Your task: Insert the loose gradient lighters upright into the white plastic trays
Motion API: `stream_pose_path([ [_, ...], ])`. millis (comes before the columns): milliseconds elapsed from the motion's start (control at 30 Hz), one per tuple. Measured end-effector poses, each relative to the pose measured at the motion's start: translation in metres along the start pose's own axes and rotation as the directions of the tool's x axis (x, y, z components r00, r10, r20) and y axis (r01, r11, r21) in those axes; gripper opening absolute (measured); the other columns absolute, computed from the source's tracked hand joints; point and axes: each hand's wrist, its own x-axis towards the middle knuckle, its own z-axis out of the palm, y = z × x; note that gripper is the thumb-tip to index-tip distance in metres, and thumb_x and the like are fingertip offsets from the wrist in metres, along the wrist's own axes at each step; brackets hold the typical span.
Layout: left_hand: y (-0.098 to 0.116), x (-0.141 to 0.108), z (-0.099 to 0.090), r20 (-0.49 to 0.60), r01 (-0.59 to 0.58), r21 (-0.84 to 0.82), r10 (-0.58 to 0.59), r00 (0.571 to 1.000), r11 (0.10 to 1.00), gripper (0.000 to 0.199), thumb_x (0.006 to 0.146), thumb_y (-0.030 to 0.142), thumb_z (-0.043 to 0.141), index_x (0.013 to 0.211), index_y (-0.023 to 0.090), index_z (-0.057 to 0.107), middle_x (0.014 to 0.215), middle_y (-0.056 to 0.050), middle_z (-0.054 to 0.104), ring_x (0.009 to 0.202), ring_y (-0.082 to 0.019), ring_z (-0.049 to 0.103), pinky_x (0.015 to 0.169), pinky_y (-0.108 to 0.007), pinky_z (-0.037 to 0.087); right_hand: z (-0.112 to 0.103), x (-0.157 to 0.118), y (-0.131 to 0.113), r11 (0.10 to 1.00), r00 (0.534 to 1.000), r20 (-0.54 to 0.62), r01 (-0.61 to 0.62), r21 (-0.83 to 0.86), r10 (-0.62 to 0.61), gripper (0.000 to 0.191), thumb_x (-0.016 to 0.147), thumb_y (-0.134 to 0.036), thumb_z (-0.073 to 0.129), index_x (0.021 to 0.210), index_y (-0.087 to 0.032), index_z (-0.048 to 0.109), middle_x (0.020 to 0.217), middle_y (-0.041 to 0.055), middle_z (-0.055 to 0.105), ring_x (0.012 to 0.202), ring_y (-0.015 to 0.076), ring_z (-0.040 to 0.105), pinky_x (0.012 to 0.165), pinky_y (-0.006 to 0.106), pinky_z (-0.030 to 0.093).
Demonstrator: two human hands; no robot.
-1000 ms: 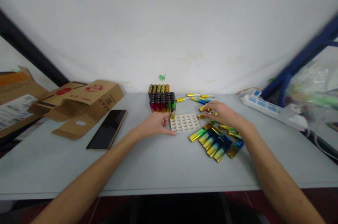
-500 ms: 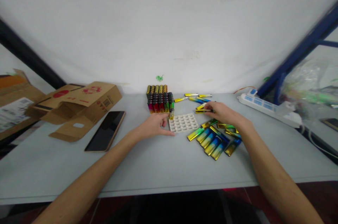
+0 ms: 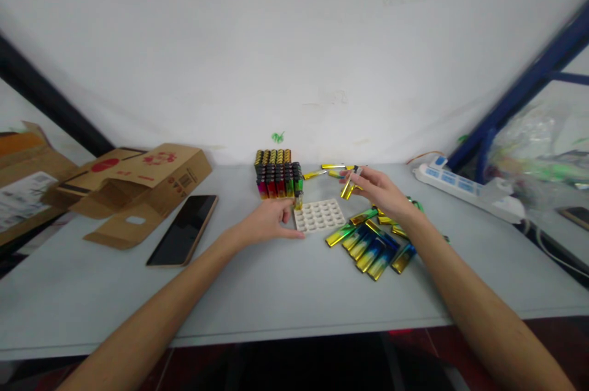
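Note:
A white tray (image 3: 319, 215) with rows of round holes lies flat on the table. One lighter (image 3: 299, 202) stands upright in its back left corner. My left hand (image 3: 267, 221) grips the tray's left side, thumb along the front corner and curled fingers beside that standing lighter. Raised a little behind the tray's right side, my right hand (image 3: 380, 191) pinches a shiny gold lighter (image 3: 348, 187) between thumb and fingers, tilted; whether a second one is with it I cannot tell. Several gold, green and blue lighters (image 3: 368, 250) lie loose right of the tray, partly under my right forearm.
Upright lighters (image 3: 278, 179) stand in a packed block behind the tray. More loose lighters (image 3: 333, 166) lie near the wall. A phone (image 3: 183, 230) and an opened cardboard box (image 3: 156, 176) are on the left, a white power strip (image 3: 469, 188) on the right.
My right hand has lifted up and slightly left, and the gold lighter has swung from nearly level to steeply tilted. My left hand and the tray have stayed in place.

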Motion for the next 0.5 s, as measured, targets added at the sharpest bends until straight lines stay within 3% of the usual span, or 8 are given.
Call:
stream_pose_path([
  [67, 0.0, 0.0, 0.0, -0.001, 0.006, -0.002, -0.006, 1.0, 1.0, 0.063, 0.069, 0.075, 0.086, 0.076, 0.024, 0.051, 0.068, 0.006, 0.05, 0.065, -0.016, 0.048, 0.061, -0.029, 0.03, 0.008, -0.003, -0.002, 0.989, 0.997, 0.068, -0.048, 0.142, 0.039, 0.047, 0.092, -0.066, 0.08, 0.107, -0.022, 0.073, 0.109, 0.0079, 0.08, 0.1, 0.0236, 0.076, 0.096, 0.043, 0.061],
  [133, 0.0, 0.0, 0.0, 0.0, 0.012, -0.004, -0.012, 1.0, 1.0, 0.062, 0.069, 0.075, 0.086, 0.076, 0.024, 0.051, 0.069, 0.006, 0.051, 0.064, -0.016, 0.047, 0.061, -0.029, 0.03, 0.016, -0.005, -0.005, 0.973, 0.994, 0.101, -0.063, 0.221, 0.041, 0.046, 0.091, -0.066, 0.083, 0.105, -0.023, 0.07, 0.094, 0.0033, 0.077, 0.089, 0.0206, 0.074, 0.091, 0.041, 0.062],
  [267, 0.0, 0.001, 0.0, 0.005, 0.014, -0.004, -0.014, 1.0, 1.0, 0.062, 0.069, 0.075, 0.085, 0.076, 0.024, 0.051, 0.07, 0.006, 0.051, 0.064, -0.015, 0.046, 0.061, -0.029, 0.03, 0.029, -0.007, -0.011, 0.962, 0.998, 0.064, -0.038, 0.271, 0.022, 0.049, 0.09, -0.068, 0.083, 0.107, -0.025, 0.066, 0.077, -0.0057, 0.057, 0.068, 0.0131, 0.06, 0.067, 0.028, 0.054],
  [400, 0.0, 0.0, 0.001, -0.001, 0.007, 0.01, -0.007, 1.0, 1.0, 0.061, 0.071, 0.074, 0.086, 0.076, 0.024, 0.05, 0.069, 0.006, 0.05, 0.065, -0.016, 0.048, 0.062, -0.029, 0.03, 0.035, -0.006, -0.009, 0.991, 0.999, 0.037, -0.031, 0.132, 0.026, 0.057, 0.09, -0.079, 0.074, 0.101, -0.024, 0.06, 0.072, -0.0082, 0.044, 0.054, 0.0093, 0.038, 0.049, 0.024, 0.027],
  [500, 0.0, -0.001, 0.001, -0.006, -0.002, 0.013, 0.002, 1.0, 1.0, 0.06, 0.071, 0.072, 0.086, 0.076, 0.024, 0.05, 0.068, 0.006, 0.049, 0.065, -0.016, 0.048, 0.062, -0.029, 0.03, 0.036, -0.004, -0.001, 0.991, 0.996, -0.061, 0.054, -0.123, -0.061, 0.066, 0.09, -0.089, 0.063, 0.08, -0.025, 0.049, 0.066, -0.0079, 0.039, 0.055, 0.011, 0.033, 0.051, 0.027, 0.026],
])
